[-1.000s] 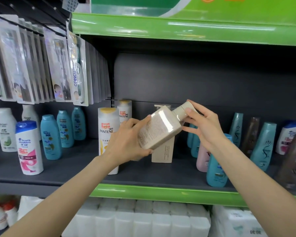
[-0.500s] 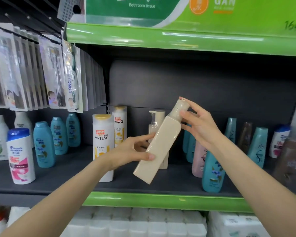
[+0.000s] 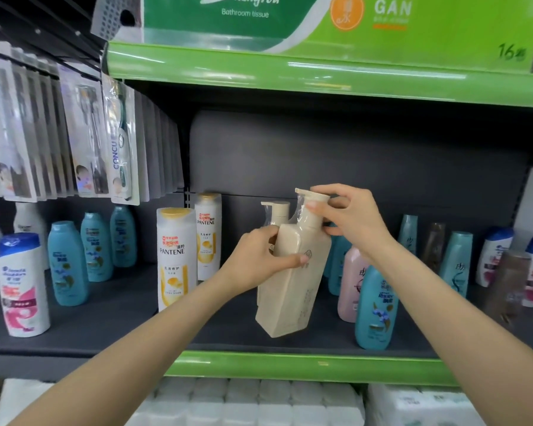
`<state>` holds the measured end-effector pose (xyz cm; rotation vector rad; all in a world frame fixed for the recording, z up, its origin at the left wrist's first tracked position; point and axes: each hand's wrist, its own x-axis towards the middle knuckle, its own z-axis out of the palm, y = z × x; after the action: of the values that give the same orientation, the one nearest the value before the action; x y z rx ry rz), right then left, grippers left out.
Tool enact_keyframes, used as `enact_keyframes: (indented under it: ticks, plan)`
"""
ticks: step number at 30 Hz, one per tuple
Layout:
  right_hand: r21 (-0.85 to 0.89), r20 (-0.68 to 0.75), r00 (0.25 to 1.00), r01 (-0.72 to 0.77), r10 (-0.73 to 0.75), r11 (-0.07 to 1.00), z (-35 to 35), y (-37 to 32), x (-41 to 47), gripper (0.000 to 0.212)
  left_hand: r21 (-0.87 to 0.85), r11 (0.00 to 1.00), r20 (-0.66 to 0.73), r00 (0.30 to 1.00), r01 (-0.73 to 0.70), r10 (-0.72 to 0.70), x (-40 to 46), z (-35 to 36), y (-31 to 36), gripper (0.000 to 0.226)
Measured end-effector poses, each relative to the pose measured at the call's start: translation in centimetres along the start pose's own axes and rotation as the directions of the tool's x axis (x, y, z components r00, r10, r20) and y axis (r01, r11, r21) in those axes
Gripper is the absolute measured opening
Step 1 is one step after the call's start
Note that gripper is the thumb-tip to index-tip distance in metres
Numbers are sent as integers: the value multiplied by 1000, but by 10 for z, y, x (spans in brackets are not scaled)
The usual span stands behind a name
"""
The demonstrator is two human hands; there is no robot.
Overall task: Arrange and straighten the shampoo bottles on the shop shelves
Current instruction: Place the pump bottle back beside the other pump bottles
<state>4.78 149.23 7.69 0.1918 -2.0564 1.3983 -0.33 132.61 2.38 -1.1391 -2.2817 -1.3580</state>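
The beige pump bottle [image 3: 296, 272] is held nearly upright, leaning a little, just above the dark shelf [image 3: 120, 321] and in front of a matching pump bottle [image 3: 274, 212] standing behind it. The left hand [image 3: 259, 262] wraps the bottle's upper body, thumb across its front. The right hand [image 3: 351, 219] pinches the pump head and neck, which carry a clear plastic wrap. The bottle looks like stiff plastic, probably fairly heavy if full, with smooth sides that could slip. The body is the safer place to hold; the wrapped pump looks slick and may turn, so it serves better for steadying than lifting.
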Motion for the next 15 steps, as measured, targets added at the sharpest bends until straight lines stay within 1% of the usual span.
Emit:
enact_keyframes:
  ticks: [4, 6, 8, 10, 12, 13, 15]
  plan:
    - [56, 142, 990, -26, 18, 998, -8, -3, 4, 27, -200, 975, 51, 995, 93, -84, -2, 3, -3, 37]
    - [57, 149, 989, -29, 21, 998, -8, -2, 6, 25, -259, 958, 80, 992, 119, -102, -2, 6, -1, 34]
    - [58, 123, 992, -30, 22, 998, -9, -3, 10, 22, -298, 942, 123, 985, 153, -121, 0, 6, 0, 34]
    - [69, 102, 994, -36, 28, 997, -11, -3, 14, 21, -261, 952, 183, 976, 162, -116, 5, 2, 2, 34]
    - [59, 95, 995, -34, 28, 998, -12, -1, 16, 21, -127, 986, 213, 974, 104, -75, 11, -7, 0, 37]
    - [46, 95, 995, -30, 26, 998, -12, 0, 17, 22, -47, 996, 205, 977, 71, -60, 14, -12, -3, 40]
    - [26, 95, 995, -22, 20, 999, -11, 3, 19, 24, 69, 996, 124, 991, 50, -58, 21, -22, -10, 43]
